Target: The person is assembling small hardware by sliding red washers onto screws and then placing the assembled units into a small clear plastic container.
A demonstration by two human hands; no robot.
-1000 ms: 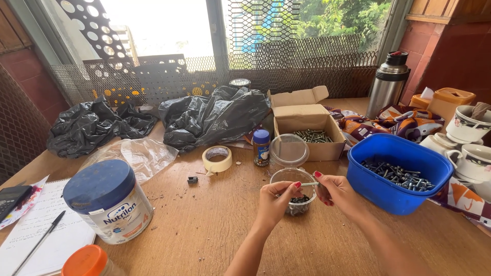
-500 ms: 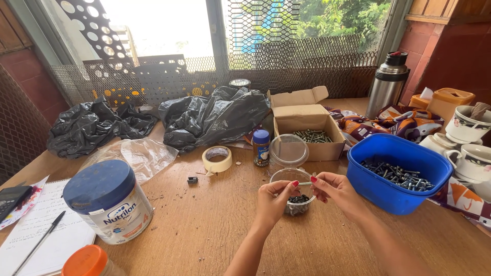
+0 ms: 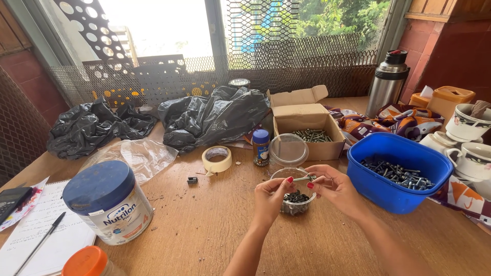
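Both hands work over a small clear plastic cup point(image 3: 295, 200) standing on the wooden counter point(image 3: 204, 230), just left of the blue tub point(image 3: 404, 171). The cup is partly filled with dark screws.

Left hand point(image 3: 270, 197): thumb and forefinger pinched together on the left end of a small metal screw point(image 3: 303, 178), held roughly level just above the cup rim. Remaining fingers curl against the cup's left side; contact looks likely but cannot be confirmed.

Right hand point(image 3: 335, 185): grip closed on the right end of the same screw, fingertips nearly meeting those of the left hand. Palm hangs between cup and blue tub.

Surroundings: the blue tub holds more dark screws. Open cardboard box point(image 3: 309, 128) behind the cup, also with screws. A clear round lid point(image 3: 289, 150) leans in front of the box. Tape roll point(image 3: 217, 159) and a small blue-capped bottle point(image 3: 261, 147) stand to the left of the lid.
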